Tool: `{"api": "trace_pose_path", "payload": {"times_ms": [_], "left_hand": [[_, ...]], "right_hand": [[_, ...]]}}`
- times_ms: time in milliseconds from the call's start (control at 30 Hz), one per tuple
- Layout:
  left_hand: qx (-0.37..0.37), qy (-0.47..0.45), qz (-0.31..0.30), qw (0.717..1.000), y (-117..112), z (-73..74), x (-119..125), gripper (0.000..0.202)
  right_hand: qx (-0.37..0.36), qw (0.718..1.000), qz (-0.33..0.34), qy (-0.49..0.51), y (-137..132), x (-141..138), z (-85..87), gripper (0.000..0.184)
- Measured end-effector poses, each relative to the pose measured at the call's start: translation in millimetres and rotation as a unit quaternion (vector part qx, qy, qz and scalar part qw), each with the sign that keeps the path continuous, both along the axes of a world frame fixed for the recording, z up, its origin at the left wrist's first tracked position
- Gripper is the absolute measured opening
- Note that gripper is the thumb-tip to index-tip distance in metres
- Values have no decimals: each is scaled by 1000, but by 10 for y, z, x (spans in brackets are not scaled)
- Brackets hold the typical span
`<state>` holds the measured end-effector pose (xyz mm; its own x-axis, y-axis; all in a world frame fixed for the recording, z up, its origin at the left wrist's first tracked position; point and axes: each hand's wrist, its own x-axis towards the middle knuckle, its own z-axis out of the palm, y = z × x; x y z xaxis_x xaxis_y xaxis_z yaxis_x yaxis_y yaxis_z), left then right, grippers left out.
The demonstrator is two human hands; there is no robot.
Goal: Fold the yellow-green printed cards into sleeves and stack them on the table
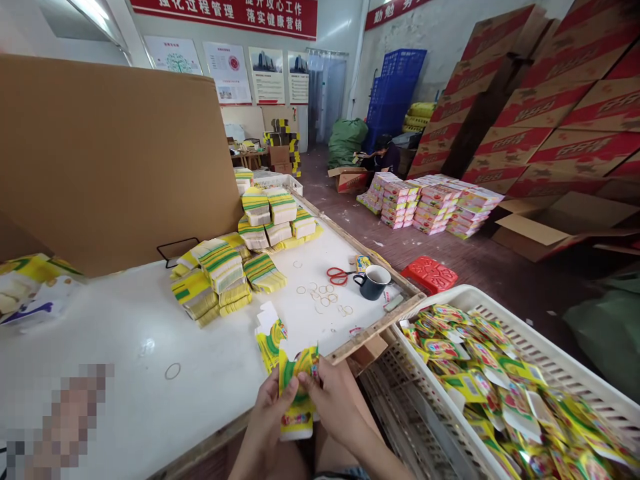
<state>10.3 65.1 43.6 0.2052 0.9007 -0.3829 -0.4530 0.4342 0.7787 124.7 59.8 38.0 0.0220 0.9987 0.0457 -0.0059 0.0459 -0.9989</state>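
Note:
Between my two hands, over the table's front edge, is a flat yellow-green printed carton (296,367). My left hand (273,400) grips its left side, thumb on the printed face. On the opposite side my right hand (330,393) pinches it, thumb also on the front. Just behind it, a small stack of similar cartons (269,333) lies on the white table (210,360). Farther back are bundled piles of flat yellow-green cartons (215,273). Loose rubber bands (325,293) lie scattered right of these piles.
A dark mug (373,283) and red-handled scissors (340,275) sit near the table's right edge. At my right stands a white basket (470,293) full of cartons. A red plastic stool (430,273) is behind it. A large cardboard sheet (115,160) rises at the left.

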Motion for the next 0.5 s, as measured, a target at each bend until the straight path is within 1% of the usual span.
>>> {"api": "trace_pose_path", "payload": {"times_ms": [67,133,200,233,267,300,367,433,500], "left_hand": [[-51,-23,-17,998,-36,-3,11,52],[-79,-28,-26,996,-64,-22,-14,51],[-82,-26,-35,996,-74,-41,-56,51],[-80,-25,-39,996,-73,-47,-79,51],[-78,-22,-43,996,-68,-50,-101,50],[-76,-16,-45,996,-61,-50,-122,50],[-78,2,-46,996,-46,-44,-157,50],[-87,27,-50,995,-41,-32,-186,49],[-96,44,-61,992,-47,-12,-204,50]], "right_hand": [[6,996,2,-84,-10,37,35,24],[20,982,-40,-183,-21,92,85,38],[69,956,-76,-276,-27,158,141,53],[102,941,-74,-314,-29,191,168,57],[131,928,-58,-345,-30,221,192,58],[151,916,-40,-371,-32,247,211,57],[160,899,-20,-407,-39,284,237,56],[155,894,-11,-419,-52,305,251,57],[151,898,17,-413,-68,319,264,57]]}}
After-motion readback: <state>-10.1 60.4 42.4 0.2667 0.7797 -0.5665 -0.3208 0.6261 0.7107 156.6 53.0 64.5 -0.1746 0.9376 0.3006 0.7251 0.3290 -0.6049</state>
